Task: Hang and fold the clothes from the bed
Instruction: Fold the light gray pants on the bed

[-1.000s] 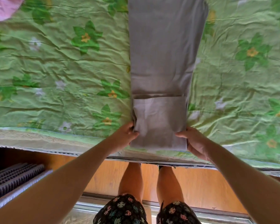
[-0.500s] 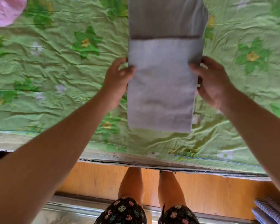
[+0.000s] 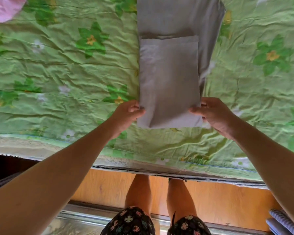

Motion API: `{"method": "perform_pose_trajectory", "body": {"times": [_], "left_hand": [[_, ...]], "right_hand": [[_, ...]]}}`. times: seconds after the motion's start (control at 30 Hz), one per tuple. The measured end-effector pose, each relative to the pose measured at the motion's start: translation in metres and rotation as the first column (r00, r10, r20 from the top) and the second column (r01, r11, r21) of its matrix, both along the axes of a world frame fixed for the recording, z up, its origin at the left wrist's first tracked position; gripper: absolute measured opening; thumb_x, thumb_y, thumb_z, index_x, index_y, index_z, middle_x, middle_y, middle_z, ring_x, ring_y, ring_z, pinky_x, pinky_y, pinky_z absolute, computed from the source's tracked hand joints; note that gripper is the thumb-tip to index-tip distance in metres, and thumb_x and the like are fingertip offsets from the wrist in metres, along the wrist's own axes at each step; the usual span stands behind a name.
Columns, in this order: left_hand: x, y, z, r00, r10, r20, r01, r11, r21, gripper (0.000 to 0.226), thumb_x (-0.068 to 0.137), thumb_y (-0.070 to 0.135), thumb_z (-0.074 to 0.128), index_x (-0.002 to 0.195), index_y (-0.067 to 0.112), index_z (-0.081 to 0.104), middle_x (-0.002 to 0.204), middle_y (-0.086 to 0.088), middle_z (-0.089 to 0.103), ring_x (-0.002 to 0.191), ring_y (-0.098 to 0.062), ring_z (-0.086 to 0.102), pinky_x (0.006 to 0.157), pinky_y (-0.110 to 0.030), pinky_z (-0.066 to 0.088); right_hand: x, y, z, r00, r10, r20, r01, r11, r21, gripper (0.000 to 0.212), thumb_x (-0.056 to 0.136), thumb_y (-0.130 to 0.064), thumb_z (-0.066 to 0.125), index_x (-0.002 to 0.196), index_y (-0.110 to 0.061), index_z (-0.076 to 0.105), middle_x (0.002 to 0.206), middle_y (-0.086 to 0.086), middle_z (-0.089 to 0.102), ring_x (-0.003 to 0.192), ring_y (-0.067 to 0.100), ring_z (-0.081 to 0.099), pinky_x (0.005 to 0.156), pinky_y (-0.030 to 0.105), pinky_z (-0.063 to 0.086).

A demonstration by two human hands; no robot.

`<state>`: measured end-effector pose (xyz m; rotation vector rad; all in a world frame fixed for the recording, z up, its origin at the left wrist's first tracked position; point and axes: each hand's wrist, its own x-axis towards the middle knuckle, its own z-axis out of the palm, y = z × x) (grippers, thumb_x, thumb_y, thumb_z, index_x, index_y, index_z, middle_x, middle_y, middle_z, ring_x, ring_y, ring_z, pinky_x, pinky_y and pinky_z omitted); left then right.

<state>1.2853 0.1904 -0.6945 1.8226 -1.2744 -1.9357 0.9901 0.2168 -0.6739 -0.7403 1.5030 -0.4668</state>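
A long grey garment (image 3: 169, 78) lies lengthwise on the bed, its near end folded over onto itself into a flat rectangle. My left hand (image 3: 127, 114) pinches the folded part's near left edge, thumb on top. My right hand (image 3: 210, 112) grips the near right edge the same way. The garment's far end runs out of the top of the view.
The bed is covered by a wrinkled green floral sheet (image 3: 58, 73). A pink cloth (image 3: 5, 7) lies at the far left corner. The bed's wooden side (image 3: 219, 197) faces my legs. Striped fabric (image 3: 282, 223) shows at the bottom right.
Both hands carried the near end away from me and laid it over the garment, then came back toward me. They now hold the new fold's near edge.
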Motion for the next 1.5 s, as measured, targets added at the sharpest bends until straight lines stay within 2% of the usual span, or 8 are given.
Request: {"method": "perform_pose_trajectory", "body": {"times": [0.07, 0.23, 0.63, 0.77, 0.87, 1.03, 1.27, 1.5], "left_hand": [[-0.010, -0.004, 0.002, 0.990, 0.118, -0.077, -0.119, 0.993, -0.014, 0.005, 0.097, 0.015, 0.063, 0.093, 0.014, 0.060, 0.090, 0.004, 0.069, 0.081, -0.008, 0.065, 0.075, -0.031, 0.051], [-0.016, 0.014, -0.012, 0.976, 0.192, -0.103, -0.171, 0.969, 0.179, 0.024, 0.104, 0.019, 0.053, 0.126, 0.014, 0.059, 0.120, -0.005, 0.070, 0.109, -0.023, 0.069, 0.086, -0.040, 0.059], [0.004, 0.102, -0.005, 0.986, 0.169, 0.000, -0.157, 0.916, 0.370, 0.026, 0.101, 0.019, 0.057, 0.127, 0.017, 0.061, 0.122, -0.008, 0.070, 0.110, -0.026, 0.068, 0.095, -0.050, 0.055], [-0.001, 0.052, -0.003, 0.980, 0.197, 0.007, -0.195, 0.961, 0.195, 0.021, 0.097, 0.026, 0.062, 0.113, 0.013, 0.066, 0.106, -0.019, 0.068, 0.093, -0.028, 0.060, 0.081, -0.038, 0.051], [-0.020, -0.008, -0.007, 0.947, 0.321, -0.006, -0.320, 0.945, 0.069, 0.031, 0.092, 0.022, 0.069, 0.121, 0.012, 0.063, 0.102, -0.014, 0.069, 0.088, -0.026, 0.063, 0.079, -0.042, 0.054], [-0.050, -0.067, -0.023, 0.938, 0.331, 0.100, -0.310, 0.933, -0.183, 0.015, 0.082, 0.014, 0.069, 0.095, 0.017, 0.063, 0.094, -0.012, 0.072, 0.084, -0.023, 0.067, 0.087, -0.052, 0.055], [-0.052, -0.164, 0.010, 0.937, 0.340, -0.080, -0.349, 0.906, -0.238, 0.025, 0.079, 0.019, 0.072, 0.101, 0.021, 0.061, 0.092, -0.010, 0.071, 0.084, -0.024, 0.066, 0.074, -0.042, 0.053], [-0.044, -0.165, 0.001, 0.960, 0.281, 0.014, -0.281, 0.959, 0.044, 0.019, 0.094, 0.018, 0.068, 0.109, 0.017, 0.057, 0.104, -0.007, 0.069, 0.093, -0.022, 0.069, 0.075, -0.033, 0.057]], "right_hand": [[0.005, -0.005, -0.002, 0.991, -0.124, 0.057, 0.127, 0.990, -0.052, 0.031, 0.079, -0.013, 0.078, 0.110, -0.010, 0.075, 0.108, 0.007, 0.077, 0.105, 0.026, 0.072, 0.097, 0.043, 0.053], [0.006, 0.024, -0.034, 0.967, -0.225, 0.121, 0.201, 0.962, 0.184, 0.035, 0.090, 0.001, 0.065, 0.125, -0.009, 0.067, 0.117, 0.006, 0.074, 0.114, 0.025, 0.068, 0.110, 0.048, 0.046], [0.021, 0.112, -0.021, 0.939, -0.320, 0.127, 0.211, 0.827, 0.521, 0.029, 0.096, -0.005, 0.061, 0.125, -0.005, 0.063, 0.115, 0.012, 0.075, 0.110, 0.030, 0.070, 0.095, 0.044, 0.055], [0.016, 0.058, -0.012, 0.974, -0.215, 0.075, 0.164, 0.892, 0.422, 0.023, 0.097, -0.023, 0.062, 0.115, -0.008, 0.065, 0.103, 0.013, 0.075, 0.091, 0.029, 0.069, 0.088, 0.047, 0.056], [0.017, -0.007, -0.011, 0.953, -0.294, 0.080, 0.269, 0.935, 0.233, 0.005, 0.097, -0.017, 0.062, 0.098, -0.016, 0.067, 0.076, 0.003, 0.072, 0.066, 0.018, 0.068, 0.058, 0.031, 0.057], [0.024, -0.070, -0.025, 0.946, -0.324, 0.004, 0.324, 0.944, 0.062, 0.038, 0.068, -0.020, 0.072, 0.102, -0.002, 0.071, 0.092, 0.016, 0.066, 0.085, 0.032, 0.065, 0.087, 0.068, 0.053], [0.005, -0.155, 0.003, 0.946, -0.321, -0.043, 0.307, 0.930, -0.203, 0.015, 0.074, -0.035, 0.075, 0.084, -0.024, 0.074, 0.088, 0.006, 0.070, 0.083, 0.025, 0.065, 0.075, 0.042, 0.052], [-0.010, -0.143, -0.012, 0.994, -0.062, -0.085, 0.083, 0.961, 0.265, 0.033, 0.092, -0.043, 0.069, 0.107, -0.013, 0.065, 0.099, 0.009, 0.071, 0.083, 0.024, 0.071, 0.073, 0.039, 0.056]]}}
